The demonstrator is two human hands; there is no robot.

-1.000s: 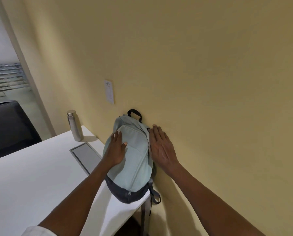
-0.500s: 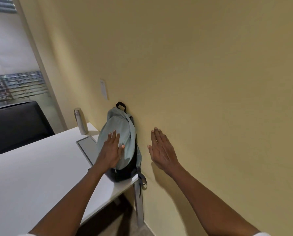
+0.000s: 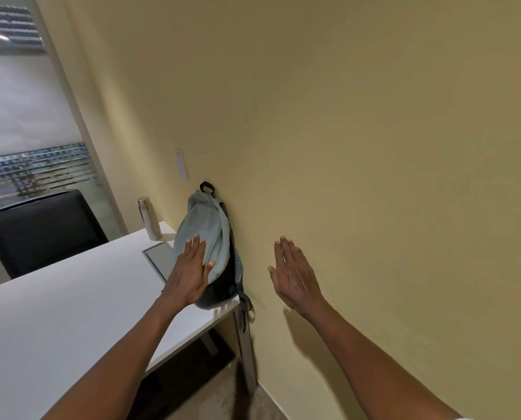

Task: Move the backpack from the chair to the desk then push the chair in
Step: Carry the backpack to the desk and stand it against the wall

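A pale blue-grey backpack [image 3: 204, 234] with a black base and black top loop stands upright on the right end of the white desk [image 3: 71, 310], leaning against the yellow wall. My left hand [image 3: 191, 272] is flat and open in front of the backpack's lower face; whether it touches the fabric I cannot tell. My right hand [image 3: 294, 275] hovers open, fingers together, to the right of the backpack and apart from it, near the wall. A black chair [image 3: 44, 234] stands behind the far side of the desk. A backpack strap [image 3: 247, 304] hangs over the desk's edge.
A steel bottle [image 3: 150, 218] stands on the desk's far corner, left of the backpack. A grey cable-hatch panel [image 3: 159, 259] is set in the desktop beside my left hand. The yellow wall [image 3: 374, 147] fills the right side. A desk leg [image 3: 248, 350] drops to the carpet.
My right hand has come off the backpack and drawn back to the right. The view has pulled away from the desk; the backpack stays upright against the wall.
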